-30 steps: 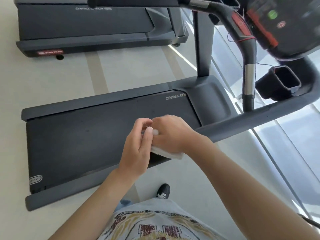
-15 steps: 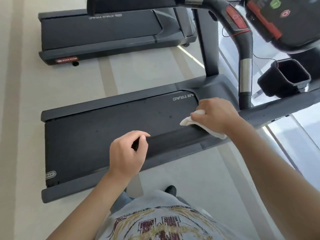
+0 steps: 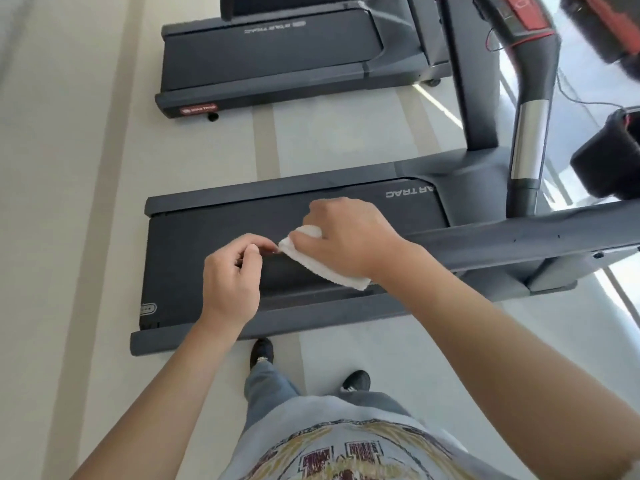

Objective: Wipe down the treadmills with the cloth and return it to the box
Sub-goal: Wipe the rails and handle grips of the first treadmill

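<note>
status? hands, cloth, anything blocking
Right hand grips white cloth above near treadmill. Left hand at cloth's corner, grip unclear. Nothing blocking; box not in view.

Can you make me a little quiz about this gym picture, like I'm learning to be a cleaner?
1. Which hand holds the white cloth?
A. left
B. right
C. neither
2. True or false: two treadmills are in view.
3. Fill in: the left hand's fingertips are at the cloth's ____ corner.

Key
1. B. The right hand grips it above the near treadmill.
2. True. A far treadmill stands behind.
3. Left. The left hand reaches it with curled fingers; whether it pinches is unclear.
</note>
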The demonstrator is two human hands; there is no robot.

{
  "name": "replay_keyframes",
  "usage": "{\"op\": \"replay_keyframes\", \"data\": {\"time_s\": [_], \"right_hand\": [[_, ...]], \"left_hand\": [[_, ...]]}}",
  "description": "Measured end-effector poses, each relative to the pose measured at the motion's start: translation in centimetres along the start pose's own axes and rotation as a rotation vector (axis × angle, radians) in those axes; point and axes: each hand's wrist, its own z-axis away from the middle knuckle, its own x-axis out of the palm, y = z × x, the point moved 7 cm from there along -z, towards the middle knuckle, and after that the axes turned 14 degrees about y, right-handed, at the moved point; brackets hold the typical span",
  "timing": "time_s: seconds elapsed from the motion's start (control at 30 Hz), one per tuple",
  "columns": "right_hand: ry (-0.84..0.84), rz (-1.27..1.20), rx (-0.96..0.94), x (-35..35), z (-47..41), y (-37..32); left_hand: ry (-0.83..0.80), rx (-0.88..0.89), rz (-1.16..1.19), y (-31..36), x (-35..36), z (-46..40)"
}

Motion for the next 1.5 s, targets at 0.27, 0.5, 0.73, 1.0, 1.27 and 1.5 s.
{"op": "replay_keyframes", "data": {"time_s": [0.27,0.5,0.73,1.0,1.27,1.5], "right_hand": [[0.163,0.204,0.176,-7.8,3.9,11.3],[0.436,0.358,0.109,-5.1,4.2,9.2],[0.533,0.261,-0.059,0.1,2.8,-1.4],[0.651,0.39,0.086,-4.6,5.9,4.4],[1.237,0.356,0.761,-1.9,11.4,3.4],[1.587,-0.345,1.03,9.1,12.5,-5.0]], "left_hand": [[-0.443,0.085,-0.196,-0.3,1.4,-0.6],[-0.633,0.198,-0.32,0.4,1.9,-0.9],[-0.761,0.202,-0.141,2.3,2.3,-0.9],[-0.869,0.377,0.042,1.6,2.5,-1.4],[-0.796,0.508,0.325,2.0,2.1,-1.6],[-0.882,0.467,0.339,1.4,2.2,-1.3]]}}
